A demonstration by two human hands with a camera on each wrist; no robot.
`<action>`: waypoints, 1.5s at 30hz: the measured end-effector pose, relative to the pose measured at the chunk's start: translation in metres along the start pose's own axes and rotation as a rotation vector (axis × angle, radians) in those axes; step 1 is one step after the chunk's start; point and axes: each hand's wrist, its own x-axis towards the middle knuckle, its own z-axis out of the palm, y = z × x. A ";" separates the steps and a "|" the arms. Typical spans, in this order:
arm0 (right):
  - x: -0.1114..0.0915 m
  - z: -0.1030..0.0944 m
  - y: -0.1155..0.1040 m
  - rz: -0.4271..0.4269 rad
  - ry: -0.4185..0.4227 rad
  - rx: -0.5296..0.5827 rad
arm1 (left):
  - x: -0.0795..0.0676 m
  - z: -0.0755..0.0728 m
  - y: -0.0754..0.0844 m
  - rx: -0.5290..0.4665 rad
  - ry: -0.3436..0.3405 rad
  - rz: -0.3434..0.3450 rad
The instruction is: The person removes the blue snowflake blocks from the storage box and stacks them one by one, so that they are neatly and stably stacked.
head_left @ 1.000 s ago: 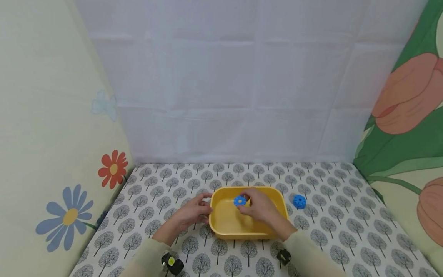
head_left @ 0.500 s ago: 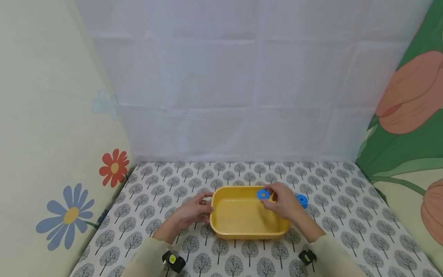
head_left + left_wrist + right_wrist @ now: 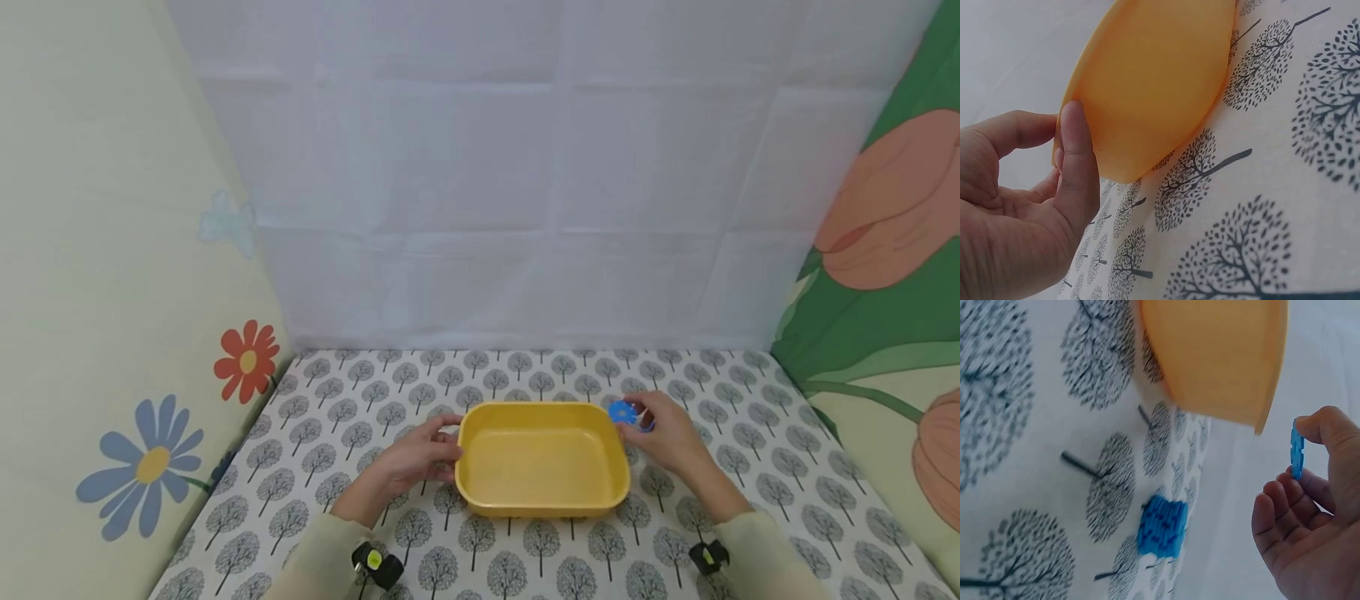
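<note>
My right hand (image 3: 667,429) pinches a thin blue notched disc (image 3: 622,412) between thumb and fingers, at the tray's far right corner in the head view. The right wrist view shows this disc edge-on, held in the air. Below it, a stack of similar blue discs (image 3: 1163,526) stands on the cloth; in the head view the right hand and held disc mostly cover it. My left hand (image 3: 422,454) holds the left end of a yellow plastic tray (image 3: 543,510). In the left wrist view its fingers (image 3: 1077,144) are bent at the tray's rim and outer wall.
A white cloth printed with grey trees (image 3: 375,379) covers the table. Behind it hangs a white sheet (image 3: 465,200). Flower-patterned cloths (image 3: 153,467) border the left and right sides. The inside of the tray shows only its yellow floor.
My right hand has carried the blue disc rightward from above the tray, past its right rim, to over the stack. The left hand has stayed at the tray's left end.
</note>
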 end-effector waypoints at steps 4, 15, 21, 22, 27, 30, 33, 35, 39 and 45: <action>-0.002 -0.004 0.011 0.043 0.019 -0.026 | 0.001 0.001 0.001 0.005 0.007 0.001; -0.007 -0.007 0.037 0.134 0.042 0.007 | 0.001 0.002 0.002 0.003 0.028 0.002; -0.011 -0.005 0.048 0.126 0.051 -0.002 | 0.000 0.004 0.002 0.009 0.034 0.001; -0.011 -0.005 0.049 0.128 0.049 -0.001 | 0.000 0.004 0.002 0.011 0.036 0.001; -0.015 -0.003 0.055 0.130 0.044 -0.005 | 0.000 0.004 0.000 0.012 0.044 -0.001; -0.015 -0.003 0.058 0.119 0.038 -0.011 | 0.001 0.004 -0.001 0.011 0.052 -0.002; -0.015 -0.002 0.060 0.107 0.032 -0.019 | 0.001 0.004 -0.001 0.009 0.055 0.000; -0.014 -0.001 0.061 0.105 0.030 -0.025 | 0.001 0.004 -0.001 0.009 0.054 0.001; -0.013 0.001 0.061 0.112 0.021 -0.032 | 0.001 0.004 -0.001 0.006 0.052 0.000; -0.011 0.001 0.063 0.125 -0.003 -0.029 | 0.001 0.004 -0.001 0.003 0.050 0.001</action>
